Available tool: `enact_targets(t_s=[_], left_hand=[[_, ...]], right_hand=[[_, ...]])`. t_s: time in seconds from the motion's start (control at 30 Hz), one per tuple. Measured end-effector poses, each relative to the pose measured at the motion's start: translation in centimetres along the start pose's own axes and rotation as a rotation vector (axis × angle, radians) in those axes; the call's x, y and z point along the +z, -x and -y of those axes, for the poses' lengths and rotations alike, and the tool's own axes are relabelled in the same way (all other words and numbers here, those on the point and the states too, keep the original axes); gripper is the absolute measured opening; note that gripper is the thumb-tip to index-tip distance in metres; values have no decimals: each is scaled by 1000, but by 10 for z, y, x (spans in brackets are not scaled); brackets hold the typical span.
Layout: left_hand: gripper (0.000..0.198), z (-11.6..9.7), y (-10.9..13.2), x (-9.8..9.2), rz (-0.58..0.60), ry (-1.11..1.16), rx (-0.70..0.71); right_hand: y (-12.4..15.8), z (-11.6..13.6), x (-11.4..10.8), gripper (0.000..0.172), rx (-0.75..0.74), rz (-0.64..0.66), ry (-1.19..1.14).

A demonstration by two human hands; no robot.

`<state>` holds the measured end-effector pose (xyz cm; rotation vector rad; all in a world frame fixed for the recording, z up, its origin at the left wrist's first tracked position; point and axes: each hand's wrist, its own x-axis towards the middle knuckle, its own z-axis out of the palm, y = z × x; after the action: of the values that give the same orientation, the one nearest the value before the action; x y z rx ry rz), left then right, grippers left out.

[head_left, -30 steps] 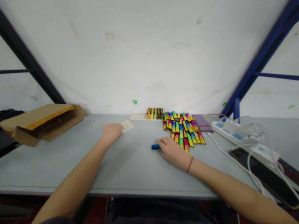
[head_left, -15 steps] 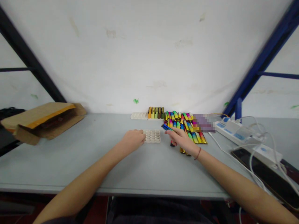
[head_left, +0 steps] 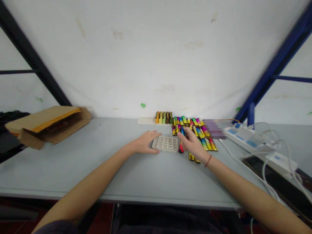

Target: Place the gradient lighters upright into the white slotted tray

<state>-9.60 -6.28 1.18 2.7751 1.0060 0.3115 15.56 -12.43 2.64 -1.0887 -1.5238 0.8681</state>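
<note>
A white tray [head_left: 165, 143] with round pockets lies flat on the grey table [head_left: 97, 169], just left of a pile of several rainbow and gold lighters [head_left: 200, 135]. My left hand [head_left: 146, 142] holds the tray's left end, fingers along the far edge and thumb at the near edge. My right hand [head_left: 192, 143] rests on the left side of the pile, close to the tray's right end. A blue lighter [head_left: 182, 131] sits pinched at its fingertips. The pockets I can see hold nothing.
Against the wall, a second white tray [head_left: 146, 120] holds a short row of upright lighters [head_left: 163, 117]. An open cardboard box [head_left: 48, 125] lies at the left. A power strip [head_left: 243, 136], white cables [head_left: 265, 169] and a dark phone [head_left: 275, 180] fill the right side.
My left hand has slid the white tray right, from mid-left to beside the pile. My right hand picked the blue lighter off the table and carried it to the pile's left side.
</note>
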Motion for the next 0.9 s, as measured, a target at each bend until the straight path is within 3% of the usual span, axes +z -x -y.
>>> enact_targets(t_s=[0.1, 0.3, 0.53, 0.9], left_hand=[[79, 6, -3, 12, -31, 48, -31], [86, 4, -6, 19, -61, 46, -64], [90, 10, -5, 21, -37, 21, -71], [88, 9, -5, 19, -18, 11, -70]], right_hand=[[-2, -2, 1, 33, -7, -5, -65], [-10, -8, -3, 50, 329, -76, -395], [-14, -6, -8, 54, 386, -126, -479], [-16, 2, -13, 40, 432, -187, -626]])
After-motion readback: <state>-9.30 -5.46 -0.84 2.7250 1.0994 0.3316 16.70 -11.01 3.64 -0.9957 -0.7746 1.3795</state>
